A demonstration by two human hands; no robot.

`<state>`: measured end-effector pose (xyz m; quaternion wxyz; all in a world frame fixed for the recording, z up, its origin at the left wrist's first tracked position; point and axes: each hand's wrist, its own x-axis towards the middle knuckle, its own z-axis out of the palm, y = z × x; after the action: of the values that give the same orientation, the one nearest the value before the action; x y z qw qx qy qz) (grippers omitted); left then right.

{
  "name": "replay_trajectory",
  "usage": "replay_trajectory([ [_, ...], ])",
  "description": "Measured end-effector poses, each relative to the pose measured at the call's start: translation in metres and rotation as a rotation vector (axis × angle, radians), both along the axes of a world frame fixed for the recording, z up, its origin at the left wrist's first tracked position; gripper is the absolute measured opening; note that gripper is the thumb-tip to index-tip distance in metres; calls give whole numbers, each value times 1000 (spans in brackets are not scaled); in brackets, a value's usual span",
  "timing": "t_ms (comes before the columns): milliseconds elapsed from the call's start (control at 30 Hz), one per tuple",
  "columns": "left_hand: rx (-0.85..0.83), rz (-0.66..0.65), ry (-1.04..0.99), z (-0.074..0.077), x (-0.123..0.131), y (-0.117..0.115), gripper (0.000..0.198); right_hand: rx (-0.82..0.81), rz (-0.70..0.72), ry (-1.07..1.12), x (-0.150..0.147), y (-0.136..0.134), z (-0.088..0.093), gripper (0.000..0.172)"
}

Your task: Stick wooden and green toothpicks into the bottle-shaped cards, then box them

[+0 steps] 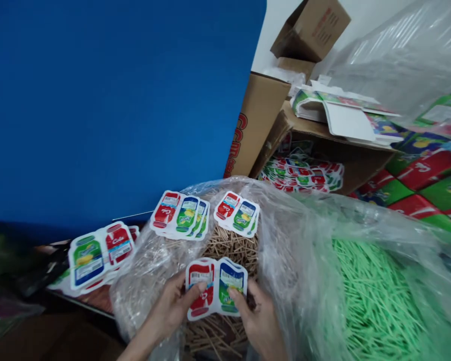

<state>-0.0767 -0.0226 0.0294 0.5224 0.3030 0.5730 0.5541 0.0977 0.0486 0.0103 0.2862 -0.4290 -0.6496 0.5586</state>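
Resting on the clear bag (pixel 281 260) of brown sticks (pixel 235 245): left stack (pixel 180 215) and right stack (pixel 236 213) of printed cards, both judged liable to slide, since slack film and uneven sticks are seen around them; a knock to the bag would be cause enough.

Held above the near part of the bag: one two-can card (pixel 222 288) (whether another is hidden behind it cannot be told). Its narrow middle could be creased by uneven thumb pressure; if the grip were loosened, it could be dropped among the sticks.

Left hand (pixel 175 303): half closed, the card's left half pinched under the thumb, fingers largely hidden behind.

Right hand (pixel 261 318): half closed likewise, the right half pinched, thumb in front.

Left of the bag: further pile (pixel 101 255) of cards, unevenly squared.

Right of the bag: green sticks (pixel 379 296), by which a stray card could be caught.
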Motion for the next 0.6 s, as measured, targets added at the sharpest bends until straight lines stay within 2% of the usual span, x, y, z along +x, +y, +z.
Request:
replay_trajectory([
  [133, 36, 165, 154, 18, -25, -2, 32, -151, 137, 163, -35, 10, 17, 28],
  [167, 45, 190, 196, 25, -34, -1, 32, -162, 196, 193, -45, 15, 22, 28],
  [233, 55, 208, 296, 37, -55, 6, 34, -84, 270, 188, -68, 28, 29, 30],
  [333, 39, 241, 463, 50, -93, 26, 35, 139, 222, 50, -105, 52, 36, 29],
  [433, 5, 296, 595, 53, -126, 53, 31, 217, 153, -30, -142, 75, 40, 23],
  [533, -62, 315, 749, 50, -144, 75, 23, 286, 96, -138, -168, 86, 46, 18],
  [600, -104, 315, 844, 45, -148, 85, 21, 335, 60, -213, -176, 87, 49, 22],
])
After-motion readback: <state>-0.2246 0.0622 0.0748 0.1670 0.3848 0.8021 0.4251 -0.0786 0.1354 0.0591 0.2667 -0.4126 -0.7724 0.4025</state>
